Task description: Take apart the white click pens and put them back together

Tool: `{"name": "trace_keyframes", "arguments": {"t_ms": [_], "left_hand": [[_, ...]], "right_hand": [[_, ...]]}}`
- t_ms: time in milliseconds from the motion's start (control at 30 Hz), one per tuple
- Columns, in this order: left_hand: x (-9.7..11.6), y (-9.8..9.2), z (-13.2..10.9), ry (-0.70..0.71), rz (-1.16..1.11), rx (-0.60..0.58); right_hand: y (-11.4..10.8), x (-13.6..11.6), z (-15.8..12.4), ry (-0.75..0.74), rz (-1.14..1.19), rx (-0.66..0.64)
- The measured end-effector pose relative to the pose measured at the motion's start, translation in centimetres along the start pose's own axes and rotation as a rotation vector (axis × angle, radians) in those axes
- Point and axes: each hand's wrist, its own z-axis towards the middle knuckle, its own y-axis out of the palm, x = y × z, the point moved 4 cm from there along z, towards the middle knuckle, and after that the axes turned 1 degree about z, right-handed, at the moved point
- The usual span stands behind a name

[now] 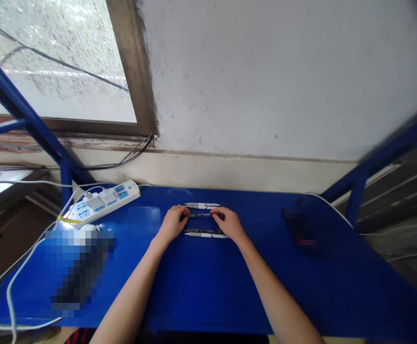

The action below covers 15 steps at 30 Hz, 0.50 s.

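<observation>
Four pens (194, 206) lie on the blue counter (208, 291), near its back edge and about midway along it. All four run left to right, parallel to one another and to that edge, so their long axes lie across the line of the forearms. They form two pairs. The upper white pen (201, 206) and upper dark pen (199, 215) lie farther from the person; the lower dark pen (198, 231) and lower white pen (208, 235) lie nearer.

The left hand (172, 223) and right hand (229, 224) stand at opposite ends of the group, level with one another, and neither hand is markedly nearer to it. Both hands are palm down with fingers curved forward, not clenched into fists. The fingertips of each hand rest at one end of the upper dark pen. Whether the hands are gripping that pen or only touching it cannot be determined from this view. The lower pair passes between the hands, just beside the heels of the palms.

To the left, a white power strip (102, 203) with blue sockets sits on the counter, with white cables (22, 267) trailing from it. Two blurred patches (81, 270) (301, 234) conceal whatever lies on either side.
</observation>
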Motion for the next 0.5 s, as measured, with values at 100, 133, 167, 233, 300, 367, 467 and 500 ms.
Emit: {"name": "trace_keyframes", "arguments": {"t_ms": [100, 133, 167, 233, 300, 367, 467, 500], "left_hand": [[-0.1, 0.1, -0.1, 0.009, 0.055, 0.001], [-0.1, 0.1, -0.1, 0.008, 0.07, 0.003], [-0.2, 0.1, -0.2, 0.006, 0.083, 0.006], [-0.3, 0.1, -0.2, -0.002, 0.107, 0.009], [-0.4, 0.1, -0.2, -0.01, 0.128, 0.012], [-0.5, 0.0, -0.2, -0.016, 0.137, 0.011], [-0.6, 0.1, -0.2, -0.028, 0.13, 0.001], [-0.6, 0.1, -0.2, -0.033, 0.126, -0.002]], "right_hand": [[-0.1, 0.0, 0.0, -0.037, -0.127, 0.005], [-0.1, 0.0, 0.0, -0.043, -0.152, 0.013], [-0.2, 0.1, 0.0, -0.047, -0.169, 0.024], [-0.4, 0.3, 0.0, -0.042, -0.199, 0.049], [-0.5, 0.6, -0.1, -0.016, -0.233, 0.064], [-0.6, 0.8, -0.1, 0.016, -0.277, 0.059], [-0.6, 1.1, -0.2, 0.042, -0.326, 0.041], [-0.6, 1.1, -0.3, 0.042, -0.334, 0.037]]}}
